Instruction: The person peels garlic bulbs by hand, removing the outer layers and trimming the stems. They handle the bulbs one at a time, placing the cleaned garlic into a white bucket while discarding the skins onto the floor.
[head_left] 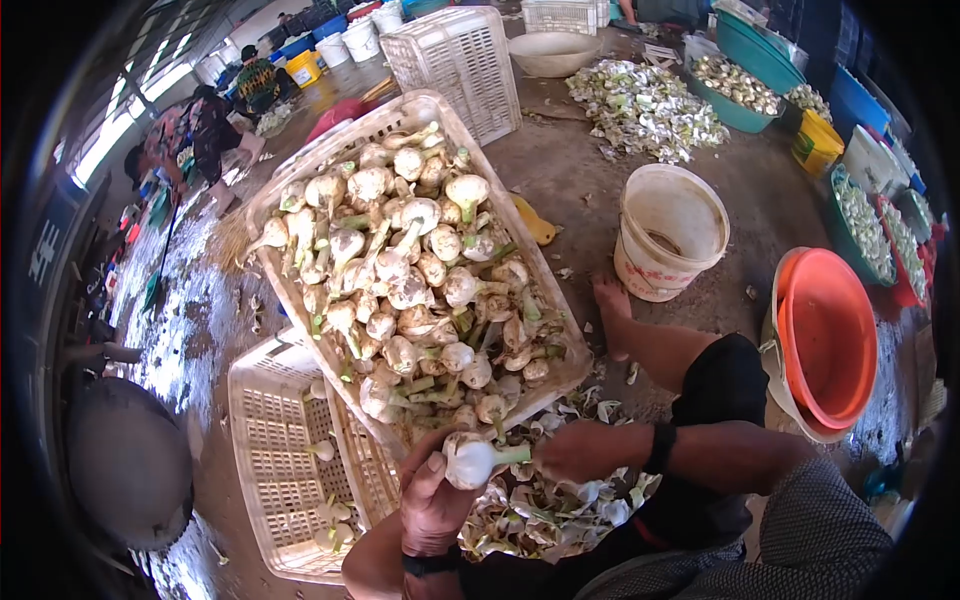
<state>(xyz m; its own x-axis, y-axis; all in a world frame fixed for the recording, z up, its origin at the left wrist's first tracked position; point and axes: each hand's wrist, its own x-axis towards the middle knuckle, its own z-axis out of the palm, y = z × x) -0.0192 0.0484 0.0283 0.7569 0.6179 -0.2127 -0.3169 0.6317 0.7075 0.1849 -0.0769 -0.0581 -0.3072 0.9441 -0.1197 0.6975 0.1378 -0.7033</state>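
My left hand point(436, 505) is closed around a garlic bulb point(468, 460), white and smooth, with its cut green stem pointing right. At the stem's end my right hand point(585, 450) is closed, its fingers curled. Whatever it may hold is hidden from this angle. Just beyond my hands, a tilted plastic crate point(576, 372) is heaped with unpeeled garlic bulbs point(410, 285), dirt-stained and with short stems. Below my hands lies a pile of garlic skins point(560, 510) on the floor.
A second crate point(250, 440) with a few peeled bulbs sits at lower left, partly under the full one. A white bucket point(672, 235) stands by my foot, an orange basin point(828, 340) to the right. A skin heap point(645, 110) and an upended crate point(455, 75) lie ahead. People crouch at left.
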